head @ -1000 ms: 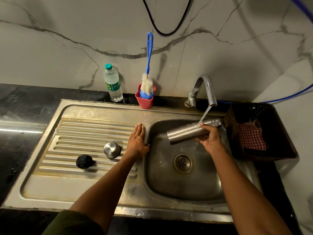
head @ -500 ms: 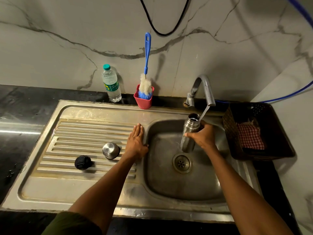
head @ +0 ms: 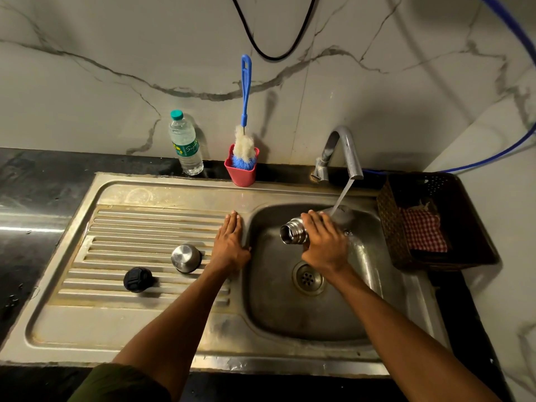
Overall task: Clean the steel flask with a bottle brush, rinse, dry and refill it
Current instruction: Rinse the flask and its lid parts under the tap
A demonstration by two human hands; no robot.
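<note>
Flask (head: 293, 234) made of steel lies on its side over the sink bowl (head: 290, 320), with its open mouth pointing left. The right hand (head: 324, 245) holds it from above, with the fingers curled over its body and the thumb tucked under. Most of the flask is hidden by that hand. Water (head: 343, 195) runs in a thin stream from the tap (head: 345, 149) and lands on the far end of the flask, just past the knuckles. The right arm reaches in from the bottom right, up over the drain hole (head: 307, 278).

The left hand (head: 230, 245) lies flat on the ridged draining board (head: 139, 227), right beside the edge of the bowl. Its fingers are straight, close together and point away from the person. It holds nothing. The left arm comes in from the bottom, and a bit of green sleeve (head: 121, 384) shows there.

On the draining board, near the left hand, sits a small steel cup (head: 185, 258) turned upside down. A black cap (head: 137, 280) sits a little further left.

By the wall stands a plastic water bottle (head: 185, 143) with a green top. Next to it is a red cup (head: 242, 171) with a bottle brush (head: 245, 111) standing in it, blue handle up. At the right of the sink is a dark basket (head: 464, 216) with a red checked cloth (head: 423, 230) inside.
</note>
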